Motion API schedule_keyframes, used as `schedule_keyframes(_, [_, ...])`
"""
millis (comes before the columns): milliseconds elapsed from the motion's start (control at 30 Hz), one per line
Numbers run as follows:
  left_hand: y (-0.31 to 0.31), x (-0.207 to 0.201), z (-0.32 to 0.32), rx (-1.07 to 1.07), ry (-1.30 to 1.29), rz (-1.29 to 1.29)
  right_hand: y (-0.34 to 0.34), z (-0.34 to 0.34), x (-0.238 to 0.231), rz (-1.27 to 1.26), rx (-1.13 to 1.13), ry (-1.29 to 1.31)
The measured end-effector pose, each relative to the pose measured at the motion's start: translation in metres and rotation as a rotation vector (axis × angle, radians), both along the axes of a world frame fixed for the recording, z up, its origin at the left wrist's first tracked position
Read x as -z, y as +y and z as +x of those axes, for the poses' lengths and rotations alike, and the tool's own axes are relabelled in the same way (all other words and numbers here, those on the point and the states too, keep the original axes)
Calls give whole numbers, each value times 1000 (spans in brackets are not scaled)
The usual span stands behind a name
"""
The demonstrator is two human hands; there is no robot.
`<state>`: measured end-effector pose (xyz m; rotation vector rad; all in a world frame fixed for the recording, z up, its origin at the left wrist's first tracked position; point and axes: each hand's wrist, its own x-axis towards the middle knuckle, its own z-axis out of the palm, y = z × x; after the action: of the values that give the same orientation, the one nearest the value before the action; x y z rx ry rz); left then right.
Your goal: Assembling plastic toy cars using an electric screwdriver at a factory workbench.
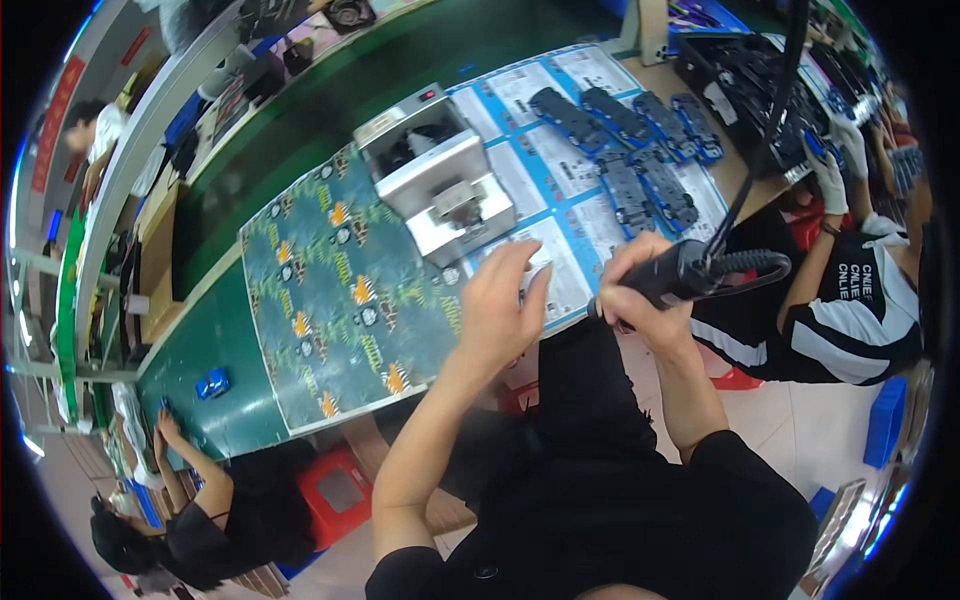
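My right hand (650,300) is wrapped round a black electric screwdriver (680,272), which hangs on a dark coiled cord; its tip is hard to make out. My left hand (500,310) is in front of a silver metal box (440,170), thumb and fingers apart with nothing visible between them. The box has an open dark hollow, a small red display and a metal block at its near end. Right of it, several blue toy cars (625,190) lie with black undersides up on blue-and-white printed sheets (520,165).
A patterned mat (350,290) covers the green table to the left. One blue toy car (212,384) stands beyond it, near a co-worker's hands (168,430). At the right, a gloved co-worker (830,185) sits by a black crate (730,80) of dark parts. A red stool (338,497) stands lower left.
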<state>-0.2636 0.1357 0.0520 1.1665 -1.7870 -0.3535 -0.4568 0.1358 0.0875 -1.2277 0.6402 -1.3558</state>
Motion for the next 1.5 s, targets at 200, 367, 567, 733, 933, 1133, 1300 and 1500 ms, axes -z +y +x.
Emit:
schedule_keyframes(200, [-102,23,-99,-129,42,94,13,-41,-11,32,-55,-62])
schedule_keyframes(367, [-129,21,-116,-208,-5,474,11,-53,-9,-54,-68,15])
schedule_keyframes(567, [-80,24,-103,96,798,629,9,-54,-13,-36,-43,-36])
schedule_keyframes(733, [10,4,-38,49,1459,740,3,-47,-13,-31,-59,-128])
schedule_keyframes(933, [59,13,10,-58,1399,661,-8,-12,-8,-52,-189,-196])
schedule_keyframes(1133, [77,19,25,-65,1283,538,3,31,-17,-70,-256,-165])
schedule_keyframes(1300, [82,23,25,-128,1125,511,5,47,-28,-130,-264,-219])
schedule_keyframes(1500, [81,30,20,-101,1128,512,-2,53,-52,-289,-259,-418])
